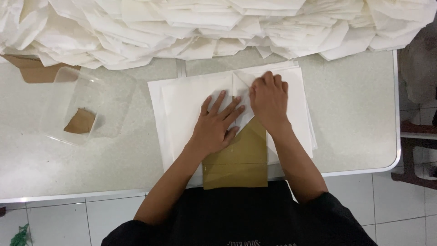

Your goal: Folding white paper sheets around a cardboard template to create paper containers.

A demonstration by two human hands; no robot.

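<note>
— What are the hands doing from where you sit?

— I see the left hand (pixel 217 124) lying flat, fingers spread, pressing down on a folded white paper sheet (pixel 191 105). The right hand (pixel 269 99) sits just beside it, fingers curled and pressed together over the folded corner flap (pixel 241 84) of that sheet. Whether it pinches the flap or only pushes on it, I cannot tell.

— And the sheet itself?

— It lies right under both hands, on top of a small stack of the same white sheets (pixel 302 114) near the front edge of the table (pixel 355 132). A brown card template (pixel 241 161) lies under the fold, its long axis running from the person's body away towards the far side, its near end overhanging the table edge.

— Which hand is nearer the fold?

— The right one; the flap's crease runs diagonally from beneath it down towards the left fingertips.

— What lies further out?

— To the left, well apart, I see a clear plastic tub (pixel 68 98) with a brown scrap (pixel 81 122) inside. Along the far side a large heap of folded white paper (pixel 218 27) covers the table.
</note>
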